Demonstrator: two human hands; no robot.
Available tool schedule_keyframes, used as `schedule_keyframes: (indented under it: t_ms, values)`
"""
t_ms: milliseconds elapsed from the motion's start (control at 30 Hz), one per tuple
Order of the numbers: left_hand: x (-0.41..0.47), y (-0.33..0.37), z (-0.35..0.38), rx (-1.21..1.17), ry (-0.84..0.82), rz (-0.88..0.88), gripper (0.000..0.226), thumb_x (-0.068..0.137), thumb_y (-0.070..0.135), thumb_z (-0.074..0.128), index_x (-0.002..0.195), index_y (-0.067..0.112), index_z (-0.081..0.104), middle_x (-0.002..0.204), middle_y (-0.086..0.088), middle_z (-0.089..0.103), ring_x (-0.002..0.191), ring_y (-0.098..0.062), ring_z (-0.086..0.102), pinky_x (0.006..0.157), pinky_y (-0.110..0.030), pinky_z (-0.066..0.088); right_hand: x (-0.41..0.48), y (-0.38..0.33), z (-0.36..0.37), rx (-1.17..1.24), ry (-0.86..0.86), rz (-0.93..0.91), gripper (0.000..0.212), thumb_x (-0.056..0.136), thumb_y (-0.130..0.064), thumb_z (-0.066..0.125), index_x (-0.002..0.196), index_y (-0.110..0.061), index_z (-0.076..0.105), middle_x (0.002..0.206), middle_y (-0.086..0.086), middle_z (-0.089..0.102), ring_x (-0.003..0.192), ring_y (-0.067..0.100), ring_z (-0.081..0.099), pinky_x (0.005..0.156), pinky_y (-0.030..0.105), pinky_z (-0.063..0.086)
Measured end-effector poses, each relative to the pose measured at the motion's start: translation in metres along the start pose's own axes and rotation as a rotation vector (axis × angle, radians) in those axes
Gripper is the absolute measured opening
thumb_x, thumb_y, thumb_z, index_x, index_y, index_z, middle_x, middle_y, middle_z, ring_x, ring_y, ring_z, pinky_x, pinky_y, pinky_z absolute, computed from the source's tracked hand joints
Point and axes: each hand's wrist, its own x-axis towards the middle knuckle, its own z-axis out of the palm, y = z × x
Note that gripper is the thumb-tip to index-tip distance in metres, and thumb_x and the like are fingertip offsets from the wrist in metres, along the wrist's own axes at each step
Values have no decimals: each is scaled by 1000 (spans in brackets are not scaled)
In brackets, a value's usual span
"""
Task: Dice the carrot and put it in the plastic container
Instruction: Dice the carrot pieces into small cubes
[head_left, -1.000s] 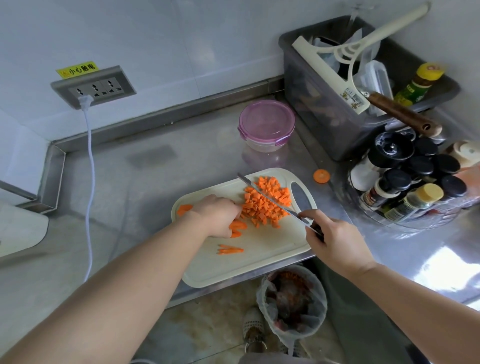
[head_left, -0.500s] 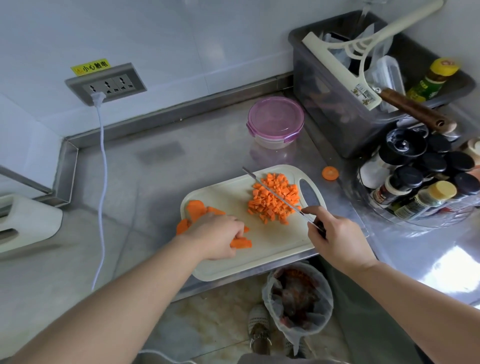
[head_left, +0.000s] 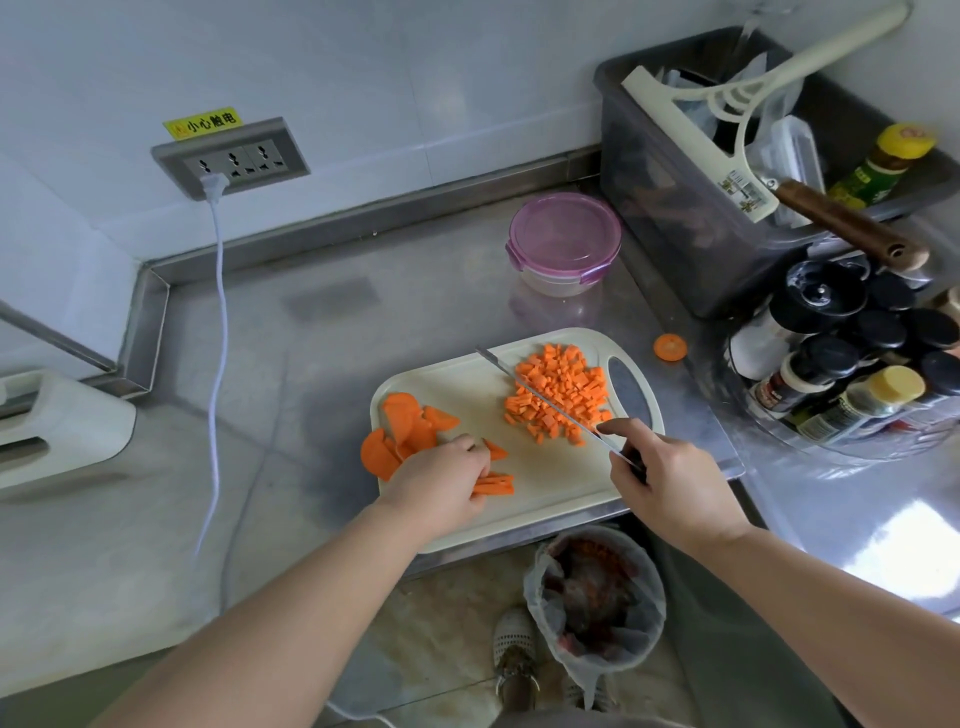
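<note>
Left hand (head_left: 441, 483): fingers curled together, pinching the carrot strips (head_left: 496, 484) near the middle of the cutting board (head_left: 545, 483).
Right hand (head_left: 670, 478): fingers wrapped round the knife (head_left: 540, 397) handle, forefinger laid on top of the blade.
Knife: blade slants far-left across the diced carrot (head_left: 563, 387).
Diced carrot: heaped on the board's far-right part, beside the handle slot.
Carrot slices (head_left: 405, 426): at the board's left edge, some overhanging the bench (head_left: 311, 338).
Plastic container (head_left: 565, 241): lidded, on the bench beyond the board, apart from it.

kitchen: steel counter (head_left: 415, 312), spice jars (head_left: 857, 353), cutting board (head_left: 545, 467).
</note>
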Motion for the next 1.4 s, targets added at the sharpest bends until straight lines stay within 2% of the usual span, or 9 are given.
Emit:
schedule_keyframes:
  t_ms: [100, 200, 300, 433, 633, 933, 1067, 1267, 1400]
  values:
    - [-3, 6, 6, -82, 45, -49, 19, 88, 33, 57, 100, 18, 55, 108, 5, 52, 91, -18, 58, 73, -36, 51, 1, -1, 1, 4, -12, 20, 29, 87, -7, 63, 114, -15, 63, 59, -17, 45, 48, 17, 48, 46, 25, 36]
    - [-4, 1, 4, -205, 101, -121, 33, 84, 47, 62, 103, 21, 57, 103, 12, 50, 95, -11, 57, 76, -31, 50, 3, -4, 2, 25, -34, 45, 27, 90, -11, 60, 117, -17, 61, 57, -19, 42, 52, 15, 46, 51, 27, 36]
    - [2, -13, -7, -262, 207, -185, 30, 87, 40, 64, 108, 19, 59, 104, 8, 52, 99, -12, 57, 77, -29, 46, 3, -7, 5, 54, -62, 67, 26, 92, -14, 56, 118, -19, 60, 57, -17, 45, 55, 14, 48, 54, 29, 40]
    - [18, -13, -14, -164, 102, -78, 28, 90, 27, 61, 118, 22, 58, 120, 7, 51, 105, -15, 58, 81, -35, 49, 5, -12, 7, 89, -77, 100, 27, 94, -16, 54, 120, -19, 59, 59, -15, 48, 56, 12, 49, 59, 33, 46]
    - [32, -14, -12, -97, 58, -29, 18, 91, 22, 60, 109, 21, 63, 114, 5, 56, 104, -16, 57, 83, -36, 49, 10, -12, 6, 81, -71, 119, 27, 93, -16, 54, 120, -19, 59, 56, -15, 46, 51, 4, 46, 54, 27, 35]
    - [43, -17, -17, -131, 29, 11, 18, 91, 20, 59, 109, 20, 65, 112, 3, 57, 104, -16, 57, 85, -35, 48, 7, -10, 8, 89, -84, 135, 27, 93, -16, 55, 120, -19, 58, 56, -16, 46, 51, 4, 47, 54, 26, 37]
    - [43, -15, -15, -155, 33, 1, 20, 93, 21, 57, 111, 19, 65, 108, 2, 56, 99, -17, 59, 84, -33, 48, 8, -11, 9, 105, -81, 150, 27, 93, -17, 54, 119, -21, 58, 55, -13, 45, 52, 8, 47, 55, 27, 37]
    - [36, -8, -1, -247, 107, -112, 19, 90, 22, 60, 107, 17, 64, 106, 1, 58, 95, -19, 60, 81, -36, 51, 7, -15, 13, 102, -145, 162, 26, 95, -19, 51, 120, -23, 57, 59, -9, 51, 56, 8, 51, 55, 28, 43]
    - [29, 1, 3, -186, 177, -106, 21, 91, 26, 57, 111, 19, 62, 109, 4, 54, 95, -18, 60, 72, -35, 51, 5, -19, 15, 112, -195, 195, 27, 96, -21, 50, 122, -24, 56, 66, -6, 58, 60, 11, 55, 59, 29, 47]
